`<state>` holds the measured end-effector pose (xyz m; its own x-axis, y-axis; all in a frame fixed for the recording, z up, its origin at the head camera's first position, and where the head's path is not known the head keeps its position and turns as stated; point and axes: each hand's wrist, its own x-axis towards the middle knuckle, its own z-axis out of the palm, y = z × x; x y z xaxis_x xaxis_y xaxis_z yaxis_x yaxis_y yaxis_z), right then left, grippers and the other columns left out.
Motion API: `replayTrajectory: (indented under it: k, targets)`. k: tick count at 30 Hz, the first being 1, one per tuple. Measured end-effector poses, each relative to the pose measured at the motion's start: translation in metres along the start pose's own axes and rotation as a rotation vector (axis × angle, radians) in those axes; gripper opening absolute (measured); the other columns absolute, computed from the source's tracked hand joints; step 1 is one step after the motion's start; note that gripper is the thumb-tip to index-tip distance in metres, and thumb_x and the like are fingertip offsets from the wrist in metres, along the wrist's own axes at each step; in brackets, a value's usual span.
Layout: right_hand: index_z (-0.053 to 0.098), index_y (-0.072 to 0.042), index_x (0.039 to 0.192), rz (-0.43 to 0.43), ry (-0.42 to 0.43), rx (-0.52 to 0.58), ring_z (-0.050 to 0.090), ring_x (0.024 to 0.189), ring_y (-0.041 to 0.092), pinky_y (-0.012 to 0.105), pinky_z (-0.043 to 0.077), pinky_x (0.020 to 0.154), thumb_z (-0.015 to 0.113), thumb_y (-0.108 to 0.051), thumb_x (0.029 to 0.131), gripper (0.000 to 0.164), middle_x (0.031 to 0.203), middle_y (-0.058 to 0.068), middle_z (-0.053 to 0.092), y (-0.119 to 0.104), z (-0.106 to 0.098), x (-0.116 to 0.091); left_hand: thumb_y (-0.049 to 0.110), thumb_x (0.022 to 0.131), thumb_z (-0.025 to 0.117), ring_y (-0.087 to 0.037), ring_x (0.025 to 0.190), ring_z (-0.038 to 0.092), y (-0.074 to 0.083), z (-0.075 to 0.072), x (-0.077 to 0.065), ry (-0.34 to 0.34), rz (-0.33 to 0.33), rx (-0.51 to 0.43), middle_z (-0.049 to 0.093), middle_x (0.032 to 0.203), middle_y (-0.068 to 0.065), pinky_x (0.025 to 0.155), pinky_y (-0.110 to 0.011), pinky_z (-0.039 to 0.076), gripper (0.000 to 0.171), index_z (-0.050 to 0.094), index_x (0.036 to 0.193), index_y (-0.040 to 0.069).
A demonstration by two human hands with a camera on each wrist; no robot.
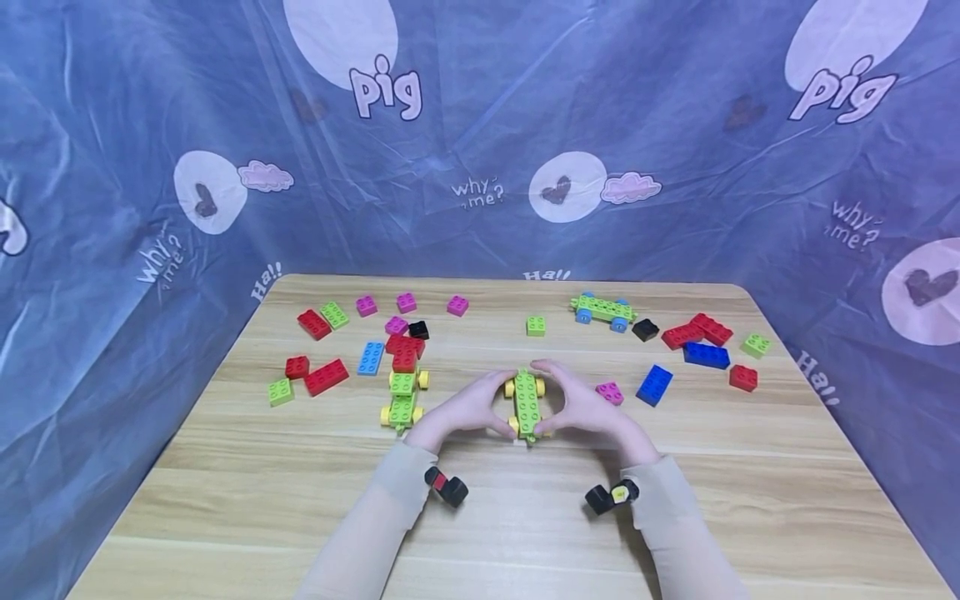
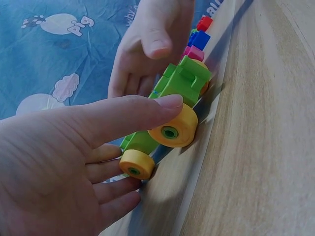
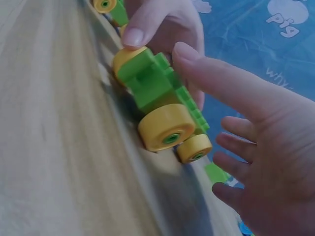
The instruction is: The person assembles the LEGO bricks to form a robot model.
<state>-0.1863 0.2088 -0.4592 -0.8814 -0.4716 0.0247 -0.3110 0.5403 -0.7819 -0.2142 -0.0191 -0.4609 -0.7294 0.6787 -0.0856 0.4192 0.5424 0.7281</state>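
Observation:
A lime-green toy car base (image 1: 527,403) with yellow wheels stands on the table between both hands. My left hand (image 1: 474,408) holds it from the left, thumb on the near yellow wheel (image 2: 178,127) and fingers by the far yellow wheel (image 2: 137,164). On the other side, my right hand (image 1: 587,407) is spread around the base, its thumb raised near the studs and its fingers apart from the wheels in the right wrist view. Left of the hands is another green car base (image 1: 402,410) with yellow wheels, carrying green and red bricks (image 1: 405,357).
A green car base (image 1: 602,309) with blue wheels stands at the back right. Red, blue, green and pink bricks lie on both sides, including a blue brick (image 1: 655,385), a pink brick (image 1: 610,393) and a light blue brick (image 1: 371,358). Printed cloth hangs behind the wooden table (image 1: 247,500).

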Motion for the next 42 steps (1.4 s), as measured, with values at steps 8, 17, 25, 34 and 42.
replayTrajectory:
  k: [8,17,25,34,42]
  targets:
    - [0.029,-0.006,0.149,0.041,-0.032,-0.032,0.024,0.142,0.042,0.061,0.02,0.113,0.089,-0.036,0.061,0.111,0.155,0.02,0.026,0.006,0.0066,-0.0012,0.016,0.065,0.088,-0.032,0.14,0.034,-0.0013,0.002,0.001,-0.008,0.0,-0.007,0.035,0.152,-0.018,0.117,-0.041,0.026,0.105,0.028,0.149,0.001]
    - [0.029,-0.005,0.149,0.059,-0.055,-0.008,0.026,0.14,0.044,0.061,0.021,0.113,0.088,-0.034,0.065,0.107,0.153,0.023,0.03,0.0091,0.0055,-0.0011,0.016,0.065,0.088,-0.032,0.141,0.033,-0.0028,0.0018,0.0016,-0.011,0.01,-0.01,0.034,0.153,-0.018,0.117,-0.042,0.025,0.104,0.028,0.149,0.0]
    - [0.031,-0.007,0.148,0.078,-0.052,-0.028,0.028,0.14,0.042,0.06,0.023,0.113,0.089,-0.035,0.063,0.107,0.152,0.022,0.032,0.009,0.0059,-0.0007,0.016,0.066,0.087,-0.032,0.141,0.032,-0.002,0.0009,0.0005,-0.02,0.006,-0.019,0.033,0.153,-0.017,0.117,-0.042,0.025,0.105,0.027,0.15,0.001]
    - [0.031,-0.007,0.148,0.085,-0.053,-0.011,0.027,0.141,0.041,0.059,0.023,0.113,0.089,-0.035,0.063,0.107,0.152,0.021,0.032,0.0106,0.006,0.0,0.016,0.066,0.087,-0.031,0.142,0.031,-0.0017,0.0,0.0006,-0.026,0.0,-0.024,0.032,0.154,-0.017,0.117,-0.041,0.024,0.105,0.026,0.15,0.002]
    - [0.032,-0.009,0.148,0.086,-0.051,-0.007,0.027,0.141,0.041,0.06,0.022,0.113,0.089,-0.035,0.064,0.105,0.152,0.02,0.032,0.0105,0.007,-0.0005,0.022,0.069,0.086,-0.032,0.142,0.03,-0.0028,-0.0027,-0.0006,-0.029,0.01,-0.031,0.032,0.154,-0.017,0.118,-0.043,0.024,0.102,0.027,0.15,0.001]
